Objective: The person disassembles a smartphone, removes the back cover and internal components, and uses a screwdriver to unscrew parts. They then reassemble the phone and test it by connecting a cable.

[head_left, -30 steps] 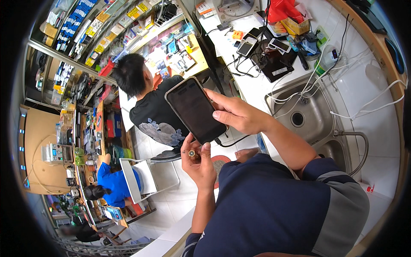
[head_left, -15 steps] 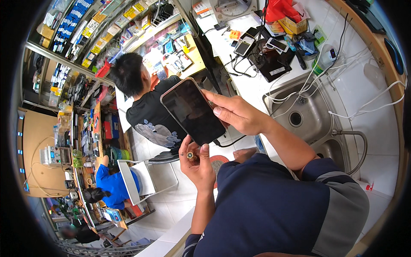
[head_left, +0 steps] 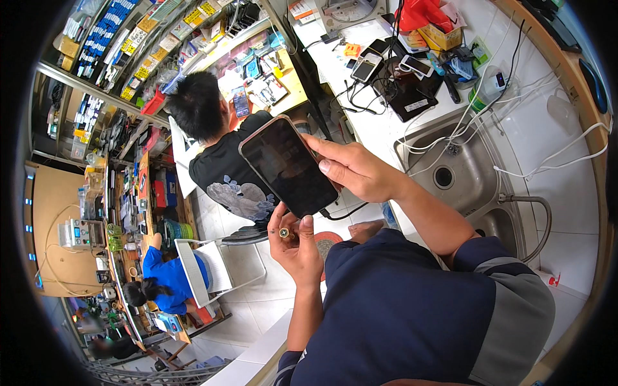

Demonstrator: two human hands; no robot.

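A smartphone [head_left: 288, 168] with a dark, reflective screen and a pale-edged case is held tilted in front of me. My right hand [head_left: 360, 170] grips its right long side, thumb on the front edge and the other fingers mostly behind. At the bottom end, my left hand [head_left: 295, 251] has its thumb and a fingertip against the phone, with the other fingers curled. A round gold-coloured ring [head_left: 284, 233] sits on one left finger. From the phone's lower right corner runs a black cable [head_left: 347, 214]; whether it is plugged in is hard to see.
To the right are a steel sink [head_left: 421, 149] with white cables across it and a white counter with phones, a black device [head_left: 412, 96] and tangled cords. A person in black [head_left: 225, 174] sits just ahead; another in blue [head_left: 168, 280] sits near a white folding chair [head_left: 222, 273].
The phone and both hands have shifted very slightly left, with the grip unchanged. The person in black has shifted a little, uncovering a phone on the workbench.
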